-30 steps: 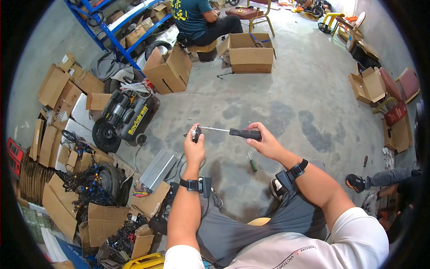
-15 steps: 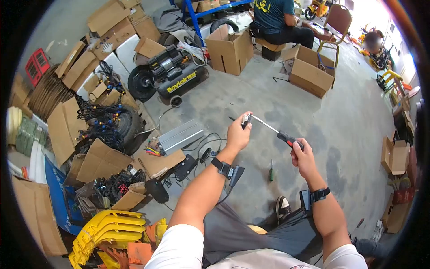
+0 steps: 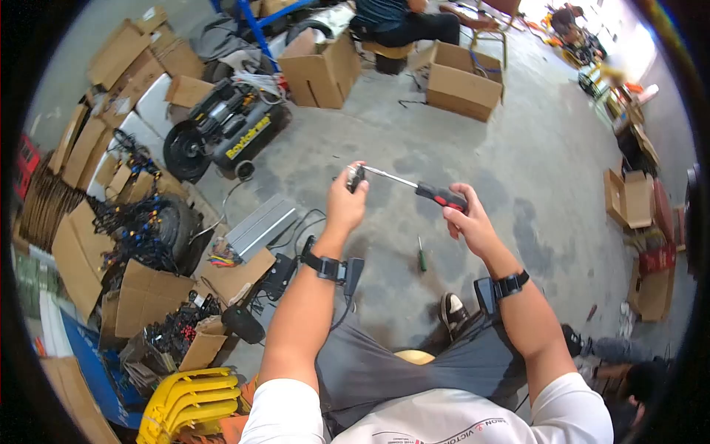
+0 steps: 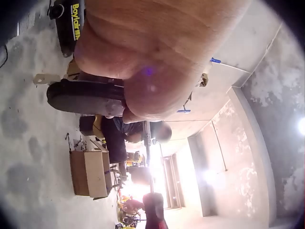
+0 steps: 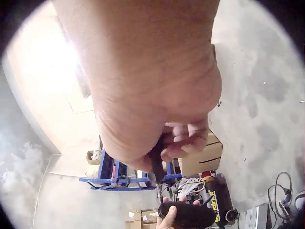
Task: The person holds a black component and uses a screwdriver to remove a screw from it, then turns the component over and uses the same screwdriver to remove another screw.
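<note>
- screwdriver (image 3: 414, 185) held roughly level in the air above the concrete floor (image 3: 473, 126), out in front of the knees.
- gripped at its red-and-black handle by the right hand (image 3: 466, 222), fingers curled round it.
- met at the tip end by a small dark part (image 3: 356, 177), pinched between thumb and fingers of the left hand (image 3: 346, 203).
- hands kept apart by the length of the tool, neither braced on anything.
- judged risky: could have skipped off the part under a push out of line with the shaft, and jabbed the left fingers close behind it.
- could equally have let the part fall into the cables and cardboard near the silver box (image 3: 259, 228), hard to find again there.
- green screwdriver (image 3: 421, 255) left lying on the floor near the shoe (image 3: 450, 309); might have rolled underfoot on standing up.
- hidden: exact meeting of tip and part covered by the left fingers, so no telling whether seated in a screw head or only touching.
- kind of part too small and dark to make out.
- left wrist view mostly filled by the hand, with only a thin stretch of shaft against strong glare.
- right wrist view mostly back of hand, handle barely showing under the fingers.
</note>
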`<move>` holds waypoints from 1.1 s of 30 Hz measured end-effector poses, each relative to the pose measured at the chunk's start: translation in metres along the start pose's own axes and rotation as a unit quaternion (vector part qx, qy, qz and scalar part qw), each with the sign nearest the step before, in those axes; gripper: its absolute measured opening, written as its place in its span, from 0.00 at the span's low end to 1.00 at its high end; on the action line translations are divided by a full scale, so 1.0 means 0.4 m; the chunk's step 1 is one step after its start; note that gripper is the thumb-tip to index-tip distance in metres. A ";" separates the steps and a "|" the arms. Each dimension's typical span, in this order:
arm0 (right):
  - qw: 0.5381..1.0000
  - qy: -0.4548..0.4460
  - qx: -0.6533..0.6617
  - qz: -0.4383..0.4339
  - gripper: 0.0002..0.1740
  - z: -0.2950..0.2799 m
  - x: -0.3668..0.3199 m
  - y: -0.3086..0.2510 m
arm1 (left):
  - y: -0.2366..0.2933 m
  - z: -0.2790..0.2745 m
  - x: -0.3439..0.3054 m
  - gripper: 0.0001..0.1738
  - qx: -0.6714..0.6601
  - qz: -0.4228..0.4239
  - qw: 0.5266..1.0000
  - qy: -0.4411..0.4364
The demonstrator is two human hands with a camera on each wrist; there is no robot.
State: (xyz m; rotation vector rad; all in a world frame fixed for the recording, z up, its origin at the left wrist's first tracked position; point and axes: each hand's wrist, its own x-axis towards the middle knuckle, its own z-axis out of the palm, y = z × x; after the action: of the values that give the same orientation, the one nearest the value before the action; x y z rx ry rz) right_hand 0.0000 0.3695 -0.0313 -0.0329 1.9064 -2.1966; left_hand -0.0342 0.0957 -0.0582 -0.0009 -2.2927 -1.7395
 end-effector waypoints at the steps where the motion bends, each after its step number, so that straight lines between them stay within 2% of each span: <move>1: 1.000 -0.021 -0.005 -0.022 0.19 -0.001 -0.002 -0.006 | 0.009 -0.001 -0.001 0.22 -0.014 -0.009 1.000 0.001; 2: 0.998 -0.045 -0.010 -0.046 0.24 0.000 -0.007 -0.008 | 0.017 -0.001 0.000 0.22 -0.027 -0.017 0.999 0.004; 3: 0.998 -0.035 -0.008 -0.048 0.24 0.005 -0.009 -0.009 | 0.019 -0.002 0.002 0.22 -0.027 -0.014 1.000 -0.005; 5: 0.982 0.019 -0.123 -0.144 0.21 0.012 -0.015 -0.007 | 0.023 -0.003 -0.010 0.22 -0.009 -0.046 0.999 -0.010; 8: 0.959 0.065 -0.189 -0.200 0.17 0.019 -0.016 0.002 | 0.021 -0.001 -0.010 0.22 -0.006 -0.030 0.999 0.010; 9: 0.959 0.071 -0.188 -0.198 0.17 0.018 -0.020 0.005 | 0.024 0.002 -0.018 0.22 -0.008 -0.041 0.999 0.022; 11: 0.950 0.089 -0.274 -0.117 0.18 0.015 -0.020 0.004 | 0.035 0.004 -0.021 0.22 -0.025 -0.054 0.998 0.023; 12: 0.950 0.094 -0.272 -0.124 0.18 0.011 -0.010 0.006 | 0.030 0.000 -0.020 0.22 0.008 -0.034 0.999 0.018; 13: 0.955 0.087 -0.268 -0.094 0.20 0.003 -0.006 0.014 | 0.032 -0.002 -0.018 0.22 0.041 -0.014 0.999 0.011; 14: 0.960 0.080 -0.262 -0.064 0.23 -0.003 -0.006 0.020 | 0.033 0.001 -0.017 0.21 0.033 -0.029 0.999 0.011; 15: 0.960 0.087 -0.258 -0.070 0.23 -0.008 -0.006 0.018 | 0.029 0.002 -0.016 0.21 0.034 -0.020 0.999 0.006; 17: 0.971 0.059 -0.232 -0.010 0.25 -0.013 -0.006 0.016 | 0.017 0.000 -0.016 0.23 -0.008 -0.029 0.999 -0.014; 21: 0.985 0.038 -0.164 -0.022 0.21 0.009 -0.010 0.030 | 0.020 -0.003 -0.013 0.23 -0.046 -0.047 0.998 -0.001; 23: 0.967 0.066 -0.108 -0.221 0.18 0.046 -0.015 0.037 | 0.017 -0.006 -0.008 0.23 -0.044 -0.060 0.997 0.006; 26: 0.960 0.021 -0.130 -0.249 0.20 0.030 -0.005 0.034 | 0.000 -0.012 0.000 0.23 -0.031 -0.066 0.997 0.008; 27: 0.959 0.022 -0.129 -0.250 0.20 0.028 -0.009 0.026 | 0.000 -0.015 -0.001 0.23 -0.019 -0.061 0.998 0.002; 29: 0.960 0.049 -0.215 -0.171 0.18 0.021 -0.020 0.003 | 0.000 -0.014 -0.007 0.23 -0.027 -0.063 0.998 0.001; 30: 0.960 0.050 -0.215 -0.172 0.18 0.019 -0.022 -0.008 | 0.008 -0.012 -0.011 0.23 -0.036 -0.067 0.997 0.001; 32: 0.961 0.053 -0.258 -0.082 0.18 0.014 -0.021 -0.023 | 0.022 -0.012 -0.017 0.23 -0.030 -0.066 0.997 -0.004; 33: 0.961 0.053 -0.257 -0.082 0.18 0.013 -0.018 -0.022 | 0.027 -0.013 -0.020 0.23 -0.025 -0.067 0.997 -0.007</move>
State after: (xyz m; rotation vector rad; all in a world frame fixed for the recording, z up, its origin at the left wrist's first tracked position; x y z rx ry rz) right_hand 0.0064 0.3670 -0.0210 -0.1685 2.5691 -1.7566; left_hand -0.0239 0.0952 -0.0484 0.1360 -2.3063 -1.8668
